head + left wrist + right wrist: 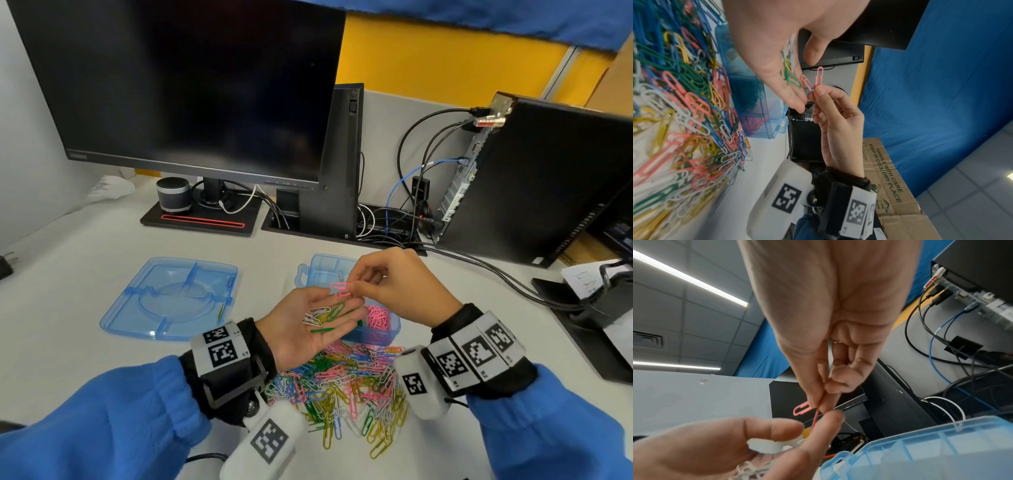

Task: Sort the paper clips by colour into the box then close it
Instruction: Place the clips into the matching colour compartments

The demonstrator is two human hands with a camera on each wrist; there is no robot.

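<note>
- A person's right hand pinches two pink paper clips between thumb and forefinger, just above the fingertips of the left hand; the remaining fingers curl loosely behind the pinch.
- The left hand lies palm up with fingers nearly straight, cupping a small mixed handful of clips, white, green and yellow; nothing is gripped there, the clips simply rest on the palm.
- The pink pair sticks out leftward from the pinch, held by one end only; in the left wrist view the two clips splay apart in a V, so the hold looks slight.
- The blue box sits directly beneath and beyond both hands; its near compartment already holds a heap of pink clips; the lid lies apart to the left, open side up.
- The unsorted pile spreads across the table between the wrists, just in front of the box.
- Likely risks: one clip of the splayed pair could slip from the pinch and fall into the wrong compartment or back onto the pile; a tilt of the flat left palm would spill its clips into the box unsorted; clips may also hook together and drag a wrong colour along.
</note>
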